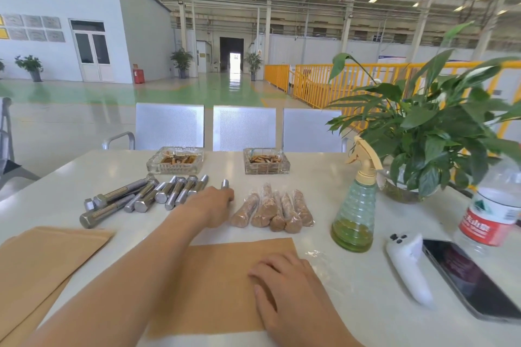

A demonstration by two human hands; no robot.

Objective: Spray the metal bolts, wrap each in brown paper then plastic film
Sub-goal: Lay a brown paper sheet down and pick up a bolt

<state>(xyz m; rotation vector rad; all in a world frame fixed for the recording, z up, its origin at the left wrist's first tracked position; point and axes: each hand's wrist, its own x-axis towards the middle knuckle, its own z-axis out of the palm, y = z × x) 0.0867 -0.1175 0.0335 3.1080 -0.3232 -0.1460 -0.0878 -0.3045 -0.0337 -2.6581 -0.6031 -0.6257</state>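
A single head-worn wide-angle camera looks forward and slightly down from the near edge of the white table [366, 304]. It sits close above the forearms, so the left hand [214, 205] closed on a bolt [225, 184] lies mid-frame, the right hand [284, 287] just below and nearer. Beyond the grip, the view runs level across perforated chairs [244, 128] into the hall. There is no second view.
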